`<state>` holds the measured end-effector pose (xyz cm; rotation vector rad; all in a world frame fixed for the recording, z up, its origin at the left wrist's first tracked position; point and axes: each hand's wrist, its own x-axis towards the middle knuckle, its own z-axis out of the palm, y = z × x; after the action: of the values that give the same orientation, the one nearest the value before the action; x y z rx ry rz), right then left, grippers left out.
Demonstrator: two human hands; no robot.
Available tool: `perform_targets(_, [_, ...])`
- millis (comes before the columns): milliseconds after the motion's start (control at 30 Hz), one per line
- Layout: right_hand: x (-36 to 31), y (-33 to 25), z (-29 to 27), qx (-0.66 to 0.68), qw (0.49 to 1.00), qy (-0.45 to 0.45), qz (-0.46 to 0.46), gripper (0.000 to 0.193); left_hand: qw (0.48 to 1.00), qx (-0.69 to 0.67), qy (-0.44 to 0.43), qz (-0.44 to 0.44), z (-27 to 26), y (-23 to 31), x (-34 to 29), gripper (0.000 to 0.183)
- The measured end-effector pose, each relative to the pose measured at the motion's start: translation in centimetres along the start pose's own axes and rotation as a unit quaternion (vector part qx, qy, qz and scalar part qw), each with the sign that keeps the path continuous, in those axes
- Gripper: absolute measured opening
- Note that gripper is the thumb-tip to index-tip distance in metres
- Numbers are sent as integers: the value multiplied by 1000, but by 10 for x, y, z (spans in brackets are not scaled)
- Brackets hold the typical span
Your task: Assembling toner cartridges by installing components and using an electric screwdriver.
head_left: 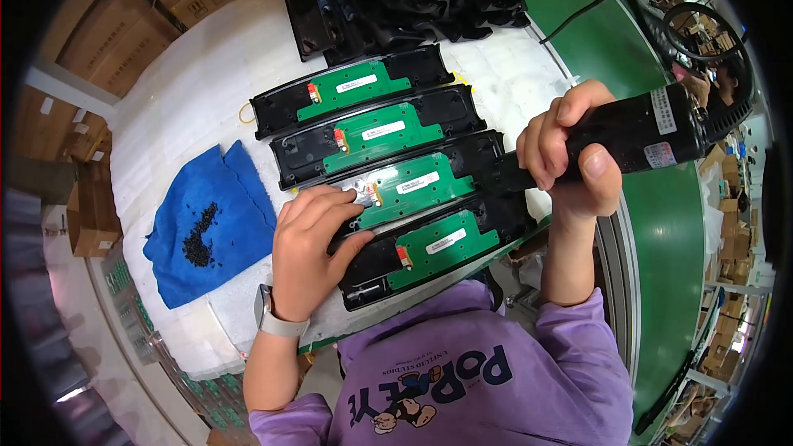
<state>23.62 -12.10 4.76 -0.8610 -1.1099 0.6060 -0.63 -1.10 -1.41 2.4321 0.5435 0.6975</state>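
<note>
My right hand is wrapped round a black electric screwdriver, its narrow end pointing left over the right end of a black plastic housing. A green circuit board with a white label and a red-and-white part lies in that housing. At the housing's left end my left hand grips it, fingers bent over the top and thumb by the near edge, close to the nearest housing. The screwdriver's tip is hard to make out against the black plastic. Similar housings with boards lie beyond, in a row.
A blue cloth at the left bears a pile of small black screws. Black plastic parts are heaped at the far edge of the white padded surface. A green work surface runs along the right; cardboard boxes stand far left.
</note>
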Motion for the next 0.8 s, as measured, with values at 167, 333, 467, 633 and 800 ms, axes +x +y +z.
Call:
perform_targets(167, [1, 0, 6, 2, 1000, -4, 18, 33, 1000, -2, 2, -5, 0, 0, -2, 25])
perform_targets(333, [0, 3, 9, 87, 995, -33, 31, 29, 1000, -5, 2, -6, 1, 1, 0, 24])
perform_targets(467, [1, 5, 11, 98, 994, -34, 38, 31, 1000, -1, 1, -4, 1, 0, 1, 25])
perform_targets(633, [-1, 6, 16, 11, 998, -54, -13, 32, 1000, 17, -3, -7, -3, 4, 1, 27])
perform_targets(800, [8, -7, 4, 52, 997, -47, -13, 36, 998, 51, -40, 0, -5, 6, 12, 31])
